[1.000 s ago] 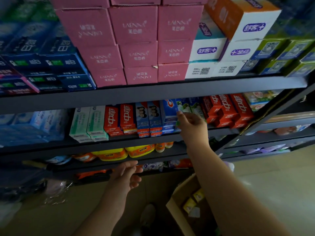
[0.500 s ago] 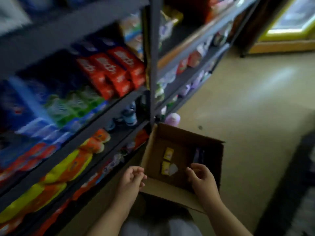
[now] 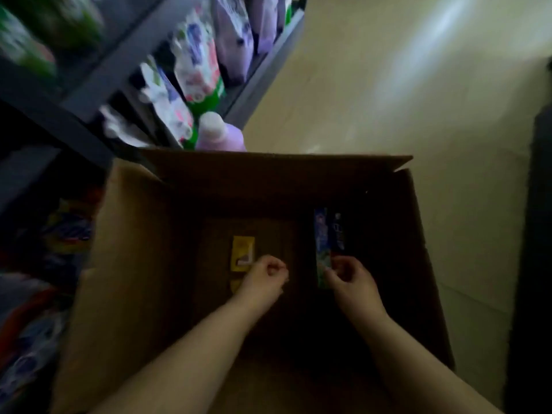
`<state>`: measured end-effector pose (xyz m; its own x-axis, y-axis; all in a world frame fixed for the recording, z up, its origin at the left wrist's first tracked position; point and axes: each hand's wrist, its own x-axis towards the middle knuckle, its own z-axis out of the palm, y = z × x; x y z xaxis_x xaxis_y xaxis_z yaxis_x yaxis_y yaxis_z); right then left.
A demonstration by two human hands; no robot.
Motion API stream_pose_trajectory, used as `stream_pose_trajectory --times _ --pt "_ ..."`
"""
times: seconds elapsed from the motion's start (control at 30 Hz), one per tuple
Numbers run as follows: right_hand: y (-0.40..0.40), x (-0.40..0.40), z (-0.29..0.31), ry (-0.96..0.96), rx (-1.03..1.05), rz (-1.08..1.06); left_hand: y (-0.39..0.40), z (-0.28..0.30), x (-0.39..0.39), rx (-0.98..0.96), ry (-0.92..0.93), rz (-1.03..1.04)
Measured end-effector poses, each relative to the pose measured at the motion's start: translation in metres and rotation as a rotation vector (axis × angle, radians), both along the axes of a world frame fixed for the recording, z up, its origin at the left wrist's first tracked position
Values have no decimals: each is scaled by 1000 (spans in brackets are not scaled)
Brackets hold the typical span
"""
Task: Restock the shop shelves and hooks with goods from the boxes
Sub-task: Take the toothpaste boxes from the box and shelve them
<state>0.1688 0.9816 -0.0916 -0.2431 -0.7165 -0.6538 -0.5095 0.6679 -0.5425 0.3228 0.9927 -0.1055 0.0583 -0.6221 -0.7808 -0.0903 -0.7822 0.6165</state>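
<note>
Both hands are inside the open cardboard box [image 3: 143,264] on the floor. The right hand [image 3: 352,282] reaches the near end of the upright toothpaste carton [image 3: 322,249] with curled fingers; whether it has a grip cannot be told. The left hand [image 3: 263,279] is loosely curled, holding nothing, just beside the yellow packets [image 3: 242,252]. Recommended: grasp the carton across its narrow sides and lift straight up, clear of the box wall
</note>
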Motion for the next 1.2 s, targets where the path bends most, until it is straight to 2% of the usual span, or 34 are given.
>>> stream_pose_trajectory --times 0.1,0.2,0.37,0.5,0.73,0.9,1.0,1.1,1.2 --pt "-25 -12 -70 6 -57 -17 -30 -86 -28 -5 29 -1" --pt "-39 -26 -116 7 -112 -21 -48 -143 -52 -21 41 -1" --pt "-39 -40 -156 133 -123 67 -54 -193 -74 94 182 -4" --pt "-49 -38 -161 182 -104 131 -46 -203 -85 75 358 21" --pt "-46 -36 -152 -60 -12 181 -44 -196 -82 -6 440 178" --pt "-44 -22 -152 -67 7 269 -51 -195 -61 -14 455 234" --pt "-45 -19 -144 -194 138 179 -57 -188 -52 5 496 223" --pt "-56 -30 -129 -162 200 94 -62 -189 -53 70 431 195" --pt "-70 -52 -114 -79 278 67 -59 -194 -70 16 226 25"
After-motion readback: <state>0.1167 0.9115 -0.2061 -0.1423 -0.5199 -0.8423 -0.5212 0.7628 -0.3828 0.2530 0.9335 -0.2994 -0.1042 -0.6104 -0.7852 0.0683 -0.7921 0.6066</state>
